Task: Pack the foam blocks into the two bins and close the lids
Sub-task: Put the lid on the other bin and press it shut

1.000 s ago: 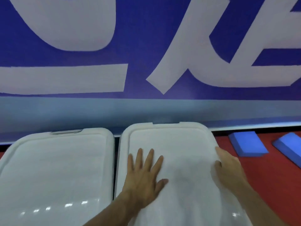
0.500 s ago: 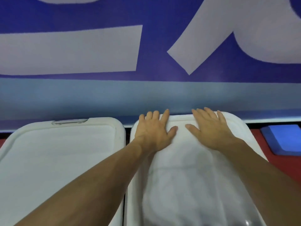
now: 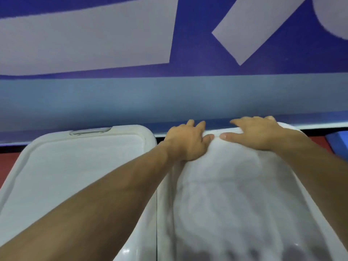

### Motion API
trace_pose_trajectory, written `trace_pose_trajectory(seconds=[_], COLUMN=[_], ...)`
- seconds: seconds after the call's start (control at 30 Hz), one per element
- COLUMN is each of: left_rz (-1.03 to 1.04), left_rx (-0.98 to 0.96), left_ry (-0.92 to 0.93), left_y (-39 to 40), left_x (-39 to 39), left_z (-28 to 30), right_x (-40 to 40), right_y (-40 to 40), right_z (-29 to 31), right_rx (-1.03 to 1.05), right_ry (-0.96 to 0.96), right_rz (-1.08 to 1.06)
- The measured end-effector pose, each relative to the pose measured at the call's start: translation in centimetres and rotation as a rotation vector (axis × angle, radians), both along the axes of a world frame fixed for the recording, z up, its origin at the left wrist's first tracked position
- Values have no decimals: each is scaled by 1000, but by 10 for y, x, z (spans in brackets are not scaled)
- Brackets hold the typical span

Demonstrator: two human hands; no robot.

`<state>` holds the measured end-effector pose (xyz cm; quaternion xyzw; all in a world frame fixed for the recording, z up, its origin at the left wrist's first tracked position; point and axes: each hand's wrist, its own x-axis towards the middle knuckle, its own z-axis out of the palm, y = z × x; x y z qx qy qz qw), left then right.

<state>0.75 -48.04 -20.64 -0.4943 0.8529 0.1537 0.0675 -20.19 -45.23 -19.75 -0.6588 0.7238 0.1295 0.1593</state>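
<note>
At twelve o'clock on the right bin's lid point(image 3: 235, 194), both my hands now press its far edge: a second ago they lay lower, near its middle and right rim. My left hand point(image 3: 185, 143) and right hand point(image 3: 258, 133) lie flat, palms down, fingers loosely together and curling over the far rim, thumbs nearly meeting. I judge this the last seating push. The left bin's lid point(image 3: 75, 166), at nine o'clock, looks shut, clip visible. One blue foam block point(image 3: 337, 146) remains outside at three o'clock.
</note>
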Motion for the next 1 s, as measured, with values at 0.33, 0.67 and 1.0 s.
trace_pose_trajectory(seconds=[0.33,0.67,1.0], left_rz=[208,163,19], left_rx=[397,427,-54], left_ry=[203,143,181], left_y=[-5,-1,25], left_x=[-16,-16,-10], left_z=[18,20,-3], right_x=[-3,-3,1], right_y=[-5,-25,6], right_z=[9,15,-1], right_rx=[57,326,-86], right_ry=[-175,-224,-310], right_rz=[-180,-306,-109])
